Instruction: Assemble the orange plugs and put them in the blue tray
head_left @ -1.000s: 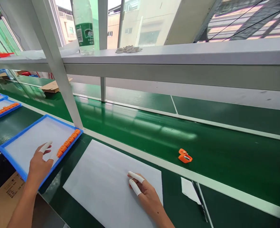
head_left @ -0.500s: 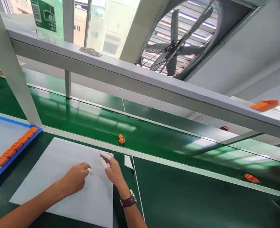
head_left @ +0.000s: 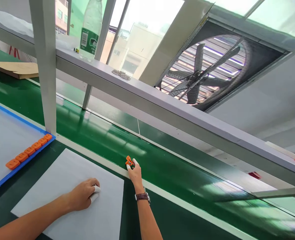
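Note:
My right hand (head_left: 134, 172) reaches forward onto the green conveyor belt (head_left: 177, 170), and its capped fingertips pinch a small orange part (head_left: 128, 161) at the belt's near edge. A brown watch sits on that wrist. My left hand (head_left: 83, 196) rests curled on a white sheet (head_left: 62, 186) in front of me, white finger cots on its fingertips, nothing visible in it. At the left, a blue-rimmed tray (head_left: 27, 159) carries a row of several orange parts (head_left: 28, 151) along its right edge.
A white upright post (head_left: 44, 63) stands between tray and belt. A grey shelf (head_left: 162, 103) runs overhead with a green-labelled bottle (head_left: 89, 30) and a pile of finger cots (head_left: 121, 74). Cardboard (head_left: 14, 69) lies at far left. A large wall fan (head_left: 200, 73) is behind.
My right hand has left the white sheet, gone forward to the belt and closed on the orange part. The left hand stayed on the sheet. The view swung slightly left.

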A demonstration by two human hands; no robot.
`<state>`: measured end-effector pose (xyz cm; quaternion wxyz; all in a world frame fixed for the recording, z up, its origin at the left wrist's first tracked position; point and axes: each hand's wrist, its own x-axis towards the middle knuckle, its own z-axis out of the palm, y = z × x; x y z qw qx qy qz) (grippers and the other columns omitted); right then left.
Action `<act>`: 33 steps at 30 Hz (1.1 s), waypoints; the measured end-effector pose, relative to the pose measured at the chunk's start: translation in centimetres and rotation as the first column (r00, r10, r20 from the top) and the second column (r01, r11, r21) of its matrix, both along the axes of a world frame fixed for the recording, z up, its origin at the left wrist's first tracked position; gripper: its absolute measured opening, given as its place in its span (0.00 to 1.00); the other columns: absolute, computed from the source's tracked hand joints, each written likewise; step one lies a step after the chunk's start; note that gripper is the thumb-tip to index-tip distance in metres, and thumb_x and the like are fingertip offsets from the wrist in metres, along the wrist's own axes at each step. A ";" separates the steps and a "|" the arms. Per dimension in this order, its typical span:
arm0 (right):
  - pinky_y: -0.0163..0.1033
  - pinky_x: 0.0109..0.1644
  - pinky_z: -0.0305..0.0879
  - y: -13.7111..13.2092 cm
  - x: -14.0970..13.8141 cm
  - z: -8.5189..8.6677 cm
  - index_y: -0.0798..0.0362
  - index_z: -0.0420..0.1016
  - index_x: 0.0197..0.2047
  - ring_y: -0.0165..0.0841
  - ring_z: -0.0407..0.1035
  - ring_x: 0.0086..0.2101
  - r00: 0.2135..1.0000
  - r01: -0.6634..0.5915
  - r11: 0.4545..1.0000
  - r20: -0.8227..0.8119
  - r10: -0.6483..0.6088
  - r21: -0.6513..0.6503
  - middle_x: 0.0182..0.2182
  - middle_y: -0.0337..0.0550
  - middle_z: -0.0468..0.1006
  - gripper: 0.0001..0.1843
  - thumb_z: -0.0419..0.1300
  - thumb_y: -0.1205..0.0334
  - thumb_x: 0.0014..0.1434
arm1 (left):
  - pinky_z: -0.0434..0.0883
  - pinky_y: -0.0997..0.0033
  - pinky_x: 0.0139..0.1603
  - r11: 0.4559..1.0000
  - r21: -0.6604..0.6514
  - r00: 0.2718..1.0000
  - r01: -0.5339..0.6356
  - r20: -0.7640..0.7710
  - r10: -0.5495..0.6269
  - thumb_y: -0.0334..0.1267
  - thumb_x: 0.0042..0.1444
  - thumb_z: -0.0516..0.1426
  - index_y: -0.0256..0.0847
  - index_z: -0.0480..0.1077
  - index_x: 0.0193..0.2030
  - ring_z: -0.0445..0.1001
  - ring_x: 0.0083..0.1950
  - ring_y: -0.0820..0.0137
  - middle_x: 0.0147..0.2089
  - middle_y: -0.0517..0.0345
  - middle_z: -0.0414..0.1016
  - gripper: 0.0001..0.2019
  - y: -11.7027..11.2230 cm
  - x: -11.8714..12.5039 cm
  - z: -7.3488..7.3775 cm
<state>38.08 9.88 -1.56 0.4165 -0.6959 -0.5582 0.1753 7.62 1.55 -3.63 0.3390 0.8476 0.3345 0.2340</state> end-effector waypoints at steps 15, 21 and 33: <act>0.53 0.65 0.65 -9.5 -11.8 3.9 0.39 0.61 0.67 0.40 0.64 0.61 0.690 -0.720 0.693 -0.133 0.712 -0.022 0.64 0.44 0.67 0.32 0.55 0.70 0.63 | 0.72 0.69 0.38 0.432 -0.803 0.741 0.410 0.570 0.355 0.47 0.60 0.61 0.35 0.77 0.47 0.77 0.40 0.66 0.41 0.46 0.79 0.17 2.4 -1.8 4.2; 0.47 0.53 0.75 -10.8 -11.7 1.6 0.40 0.70 0.60 0.37 0.74 0.49 0.772 -0.518 0.846 -0.357 0.526 0.125 0.51 0.45 0.75 0.19 0.53 0.62 0.69 | 0.69 0.51 0.60 0.475 -0.826 0.696 0.304 0.533 0.482 0.35 0.53 0.67 0.40 0.73 0.57 0.76 0.54 0.56 0.52 0.47 0.78 0.24 1.8 -1.9 3.6; 0.48 0.52 0.74 -12.0 -11.6 0.2 0.40 0.74 0.55 0.38 0.74 0.49 0.843 -0.463 0.866 -0.207 0.496 0.189 0.50 0.43 0.79 0.20 0.62 0.68 0.62 | 0.75 0.56 0.55 0.752 -0.643 0.831 0.146 0.491 0.260 0.35 0.61 0.59 0.44 0.70 0.58 0.74 0.53 0.61 0.53 0.50 0.72 0.18 0.9 -1.0 2.7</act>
